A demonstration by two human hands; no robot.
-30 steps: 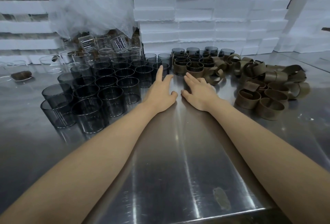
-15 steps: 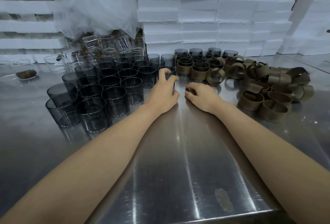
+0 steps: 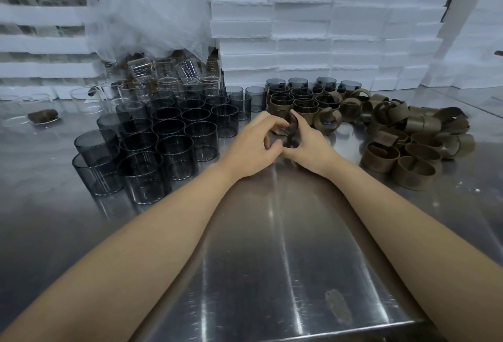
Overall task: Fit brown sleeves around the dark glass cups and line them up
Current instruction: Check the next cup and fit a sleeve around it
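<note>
My left hand [image 3: 251,147] and my right hand [image 3: 313,145] meet at the middle of the steel table [image 3: 272,246]. Between them they hold one dark glass cup [image 3: 285,138], tilted, with a brown sleeve [image 3: 294,123] curving over its far side under my right fingers. My left fingers curl round the cup's left side. Several bare dark cups [image 3: 174,140] stand packed together to the left. Sleeved cups [image 3: 302,100] stand in rows just beyond my hands. A heap of loose brown sleeves [image 3: 408,134] lies to the right.
White foam boxes [image 3: 326,28] are stacked along the back and both sides. A crumpled clear plastic bag [image 3: 152,9] hangs over clear glass cups [image 3: 163,74] at the back left. A shallow glass dish [image 3: 43,118] with a brown piece sits far left.
My left hand picked a dark cup from the cluster's edge and brought it right. My right hand rose from the table to meet it, and a brown sleeve now shows at the cup.
</note>
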